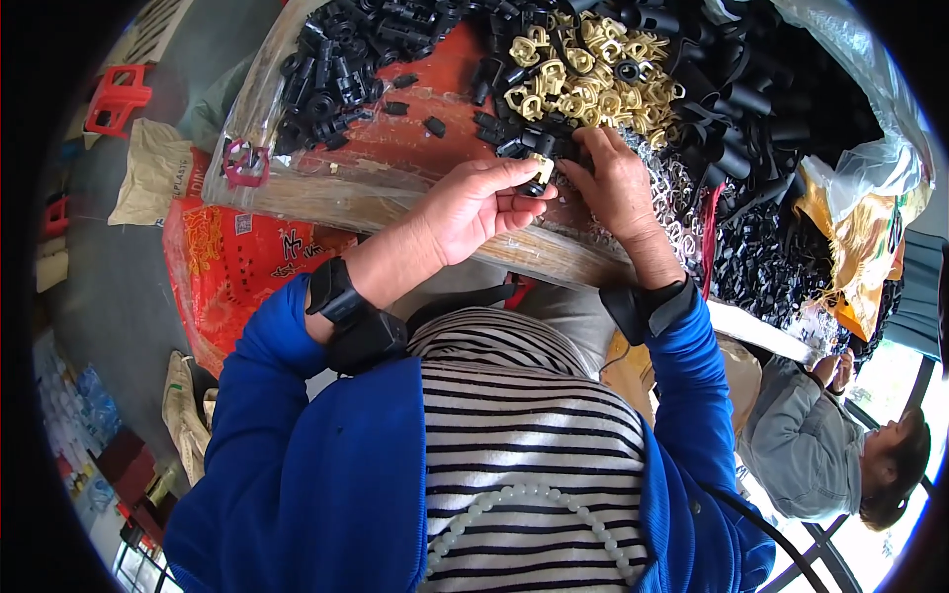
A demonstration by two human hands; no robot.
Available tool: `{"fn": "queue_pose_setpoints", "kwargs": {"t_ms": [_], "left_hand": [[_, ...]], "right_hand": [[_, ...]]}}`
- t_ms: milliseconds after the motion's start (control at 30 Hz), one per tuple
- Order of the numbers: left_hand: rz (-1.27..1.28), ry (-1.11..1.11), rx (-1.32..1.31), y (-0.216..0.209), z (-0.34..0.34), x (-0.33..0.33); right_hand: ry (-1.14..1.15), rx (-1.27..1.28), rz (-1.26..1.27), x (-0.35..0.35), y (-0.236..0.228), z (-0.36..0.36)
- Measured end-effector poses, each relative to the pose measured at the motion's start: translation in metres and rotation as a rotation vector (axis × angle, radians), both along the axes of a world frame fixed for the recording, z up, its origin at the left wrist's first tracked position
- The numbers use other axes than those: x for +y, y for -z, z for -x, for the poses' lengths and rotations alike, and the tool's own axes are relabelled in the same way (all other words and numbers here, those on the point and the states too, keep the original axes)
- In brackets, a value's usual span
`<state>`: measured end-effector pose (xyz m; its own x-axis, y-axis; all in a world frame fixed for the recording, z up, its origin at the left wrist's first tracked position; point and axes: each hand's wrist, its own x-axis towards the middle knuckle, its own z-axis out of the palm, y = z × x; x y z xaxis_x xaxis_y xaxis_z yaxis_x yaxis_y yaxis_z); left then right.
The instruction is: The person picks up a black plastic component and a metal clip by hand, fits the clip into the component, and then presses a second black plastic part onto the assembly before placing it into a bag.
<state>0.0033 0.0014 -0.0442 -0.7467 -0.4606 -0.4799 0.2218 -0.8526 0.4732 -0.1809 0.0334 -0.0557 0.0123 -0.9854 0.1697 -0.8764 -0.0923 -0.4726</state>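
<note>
Over the near edge of the worktable, my left hand (484, 205) is closed on a small part made of a cream plastic clip (541, 166) and a black plastic piece (535, 188), pinched between thumb and fingers. Just to its right, my right hand (611, 183) has its fingers bent down at the edge of the black parts, close to the held piece. Whatever its fingertips hold, if anything, is hidden. Beyond both hands lies a heap of cream plastic clips (593, 74). Black fittings (341, 79) are piled at the far left of the table.
The table has a red top (425, 119) and a plastic-wrapped wooden edge (326, 203). Small white pieces (672, 193) and black strips (732, 128) cover its right side. A red printed sack (232, 277) stands at the left. Another person (811, 435) sits at the right.
</note>
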Motion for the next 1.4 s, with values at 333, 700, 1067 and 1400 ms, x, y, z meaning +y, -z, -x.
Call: {"fn": "queue_pose_setpoints", "kwargs": {"t_ms": [333,700,1067,1400], "left_hand": [[0.063,-0.023,-0.026,-0.007,0.000,0.013],[0.166,0.050,0.061,-0.014,0.005,0.039],[0.168,0.140,-0.022,-0.013,0.017,0.038],[0.115,0.212,-0.050,0.000,0.031,0.015]], "right_hand": [[0.002,-0.196,0.084,0.014,-0.011,-0.001],[-0.034,-0.556,0.176,0.069,-0.046,-0.024],[-0.027,-0.585,0.128,0.073,-0.028,-0.013],[-0.183,-0.459,0.169,0.050,-0.021,0.010]]}}
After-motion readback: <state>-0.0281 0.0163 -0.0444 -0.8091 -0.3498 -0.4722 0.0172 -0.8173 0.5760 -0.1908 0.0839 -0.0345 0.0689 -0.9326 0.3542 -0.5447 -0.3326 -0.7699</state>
